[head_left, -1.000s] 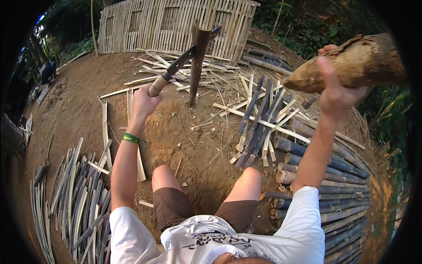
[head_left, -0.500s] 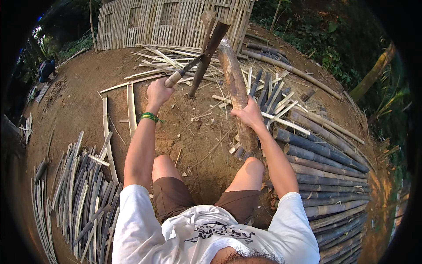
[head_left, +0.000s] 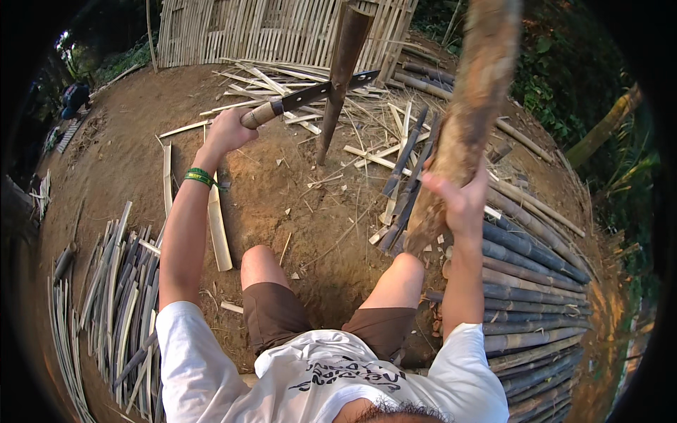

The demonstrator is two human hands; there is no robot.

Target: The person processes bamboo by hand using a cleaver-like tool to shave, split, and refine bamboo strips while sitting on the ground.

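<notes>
My left hand (head_left: 227, 132), with a green wristband, grips the wooden handle of a long-bladed knife (head_left: 310, 94). The blade is set into the side of an upright bamboo stake (head_left: 340, 77) that stands in the bare dirt in front of me. My right hand (head_left: 458, 203) is closed around a thick wooden club (head_left: 471, 106), raised up and blurred, to the right of the stake. My bare knees point toward the stake.
Dark whole bamboo poles (head_left: 536, 282) are stacked at my right. Split bamboo slats (head_left: 116, 296) lie piled at my left and scattered behind the stake (head_left: 282, 74). A woven bamboo panel (head_left: 275, 28) stands at the back. A person (head_left: 74, 99) crouches far left.
My right hand has swung the club from low beside my knee up high again. My left hand has kept the knife against the stake, now closer in view.
</notes>
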